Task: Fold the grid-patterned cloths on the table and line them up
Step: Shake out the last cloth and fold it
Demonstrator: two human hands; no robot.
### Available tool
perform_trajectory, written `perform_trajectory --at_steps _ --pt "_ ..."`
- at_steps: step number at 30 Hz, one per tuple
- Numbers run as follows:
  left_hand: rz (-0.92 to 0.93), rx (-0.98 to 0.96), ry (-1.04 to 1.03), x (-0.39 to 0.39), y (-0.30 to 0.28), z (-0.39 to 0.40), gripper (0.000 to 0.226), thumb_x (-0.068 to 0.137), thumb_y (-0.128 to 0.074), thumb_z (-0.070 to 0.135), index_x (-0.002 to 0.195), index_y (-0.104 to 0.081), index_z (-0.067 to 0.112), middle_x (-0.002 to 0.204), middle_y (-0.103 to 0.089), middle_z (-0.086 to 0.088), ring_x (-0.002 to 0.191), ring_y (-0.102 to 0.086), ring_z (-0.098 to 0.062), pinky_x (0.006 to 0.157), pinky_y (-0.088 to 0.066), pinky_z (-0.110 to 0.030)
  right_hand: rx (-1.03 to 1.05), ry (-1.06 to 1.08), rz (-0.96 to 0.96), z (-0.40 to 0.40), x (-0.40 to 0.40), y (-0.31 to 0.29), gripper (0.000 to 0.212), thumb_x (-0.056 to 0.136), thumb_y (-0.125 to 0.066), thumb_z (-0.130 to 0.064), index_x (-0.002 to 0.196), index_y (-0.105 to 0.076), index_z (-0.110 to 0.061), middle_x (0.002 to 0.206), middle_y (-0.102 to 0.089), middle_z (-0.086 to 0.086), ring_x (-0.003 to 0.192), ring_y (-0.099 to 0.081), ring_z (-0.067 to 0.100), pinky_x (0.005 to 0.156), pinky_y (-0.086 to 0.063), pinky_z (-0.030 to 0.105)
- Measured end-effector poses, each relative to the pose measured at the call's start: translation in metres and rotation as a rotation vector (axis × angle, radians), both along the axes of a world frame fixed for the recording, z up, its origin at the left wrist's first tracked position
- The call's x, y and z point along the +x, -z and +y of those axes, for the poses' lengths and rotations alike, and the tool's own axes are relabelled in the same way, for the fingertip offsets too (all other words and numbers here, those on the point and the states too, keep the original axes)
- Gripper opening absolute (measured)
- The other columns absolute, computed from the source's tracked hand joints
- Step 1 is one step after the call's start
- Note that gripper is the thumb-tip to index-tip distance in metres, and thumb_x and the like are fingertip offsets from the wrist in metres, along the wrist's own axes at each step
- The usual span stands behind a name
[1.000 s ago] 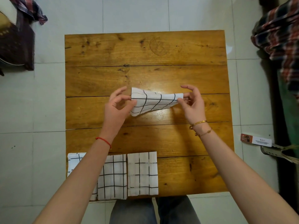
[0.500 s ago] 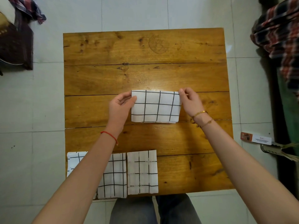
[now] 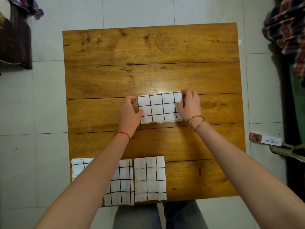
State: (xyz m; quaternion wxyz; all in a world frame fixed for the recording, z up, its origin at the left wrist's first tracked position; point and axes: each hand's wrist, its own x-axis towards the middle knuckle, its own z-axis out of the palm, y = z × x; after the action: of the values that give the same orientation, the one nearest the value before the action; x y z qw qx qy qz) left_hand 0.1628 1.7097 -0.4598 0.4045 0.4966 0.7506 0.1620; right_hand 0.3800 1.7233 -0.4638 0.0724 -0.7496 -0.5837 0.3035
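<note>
A white cloth with a black grid, folded into a rectangle, lies flat on the middle of the wooden table. My left hand holds its left end, thumb on the edge and fingers curled at the top corner. My right hand pinches its right end, fingertips at the far corner. Three folded grid cloths lie side by side along the near edge: the left one is mostly hidden under my left forearm, then the middle one and the right one.
The table stands on a tiled floor. Plaid fabric hangs at the right, a dark bag sits at the left, and a small box and a shoe lie on the floor to the right.
The cloth was held up and twisted between my hands; it now lies flat on the table, folded, with both hands still at its ends.
</note>
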Motion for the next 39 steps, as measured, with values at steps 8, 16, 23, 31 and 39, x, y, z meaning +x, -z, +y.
perform_trajectory --at_steps 8,16,23,31,39 --pt "0.459 0.095 0.569 -0.006 0.006 -0.013 0.07 0.094 -0.056 0.026 0.153 -0.018 0.02 0.159 -0.018 0.003 0.147 -0.011 -0.022 0.117 -0.018 -0.044 0.145 -0.565 -0.183 -0.006 -0.046 -0.001 0.052 0.093 -0.046 -0.021 0.143 -0.036 -0.012 0.149 -0.037 0.004 0.139 -0.028 0.03 0.113 -0.027 0.045" --pt "0.558 -0.005 0.691 -0.008 0.015 -0.016 0.074 0.097 -0.05 0.026 0.155 -0.005 0.021 0.162 0.002 0.005 0.149 0.004 -0.025 0.118 -0.012 -0.056 -0.054 -0.756 -0.342 -0.01 -0.077 0.013 0.058 0.101 -0.03 -0.03 0.152 -0.008 -0.016 0.16 -0.005 -0.002 0.147 0.0 0.026 0.118 -0.005 0.049" --pt "0.561 -0.016 0.701 -0.012 0.019 -0.019 0.074 0.097 -0.047 0.036 0.154 -0.002 0.026 0.162 0.008 0.009 0.148 0.009 -0.027 0.116 -0.011 -0.061 -0.068 -0.633 -0.394 -0.021 -0.035 0.012 0.055 0.101 -0.022 -0.034 0.152 -0.01 -0.018 0.16 -0.006 -0.004 0.147 0.0 0.024 0.119 -0.005 0.049" --pt "0.556 -0.022 0.709 -0.012 0.016 -0.019 0.075 0.098 -0.046 0.035 0.154 0.003 0.024 0.161 0.012 0.007 0.148 0.011 -0.027 0.117 -0.01 -0.06 -0.057 -0.407 -0.344 -0.026 -0.001 0.004 0.053 0.101 -0.02 -0.035 0.151 -0.017 -0.018 0.158 -0.015 -0.004 0.147 0.002 0.021 0.119 -0.001 0.049" --pt "0.581 0.208 0.769 -0.016 0.003 -0.064 0.062 0.093 -0.055 0.022 0.15 -0.029 0.015 0.154 -0.031 -0.005 0.144 -0.023 -0.025 0.116 -0.025 -0.052 0.063 -0.672 -0.273 -0.052 -0.035 -0.012 0.054 0.097 -0.017 -0.031 0.147 -0.031 -0.013 0.154 -0.028 0.002 0.145 -0.017 0.024 0.118 -0.013 0.047"
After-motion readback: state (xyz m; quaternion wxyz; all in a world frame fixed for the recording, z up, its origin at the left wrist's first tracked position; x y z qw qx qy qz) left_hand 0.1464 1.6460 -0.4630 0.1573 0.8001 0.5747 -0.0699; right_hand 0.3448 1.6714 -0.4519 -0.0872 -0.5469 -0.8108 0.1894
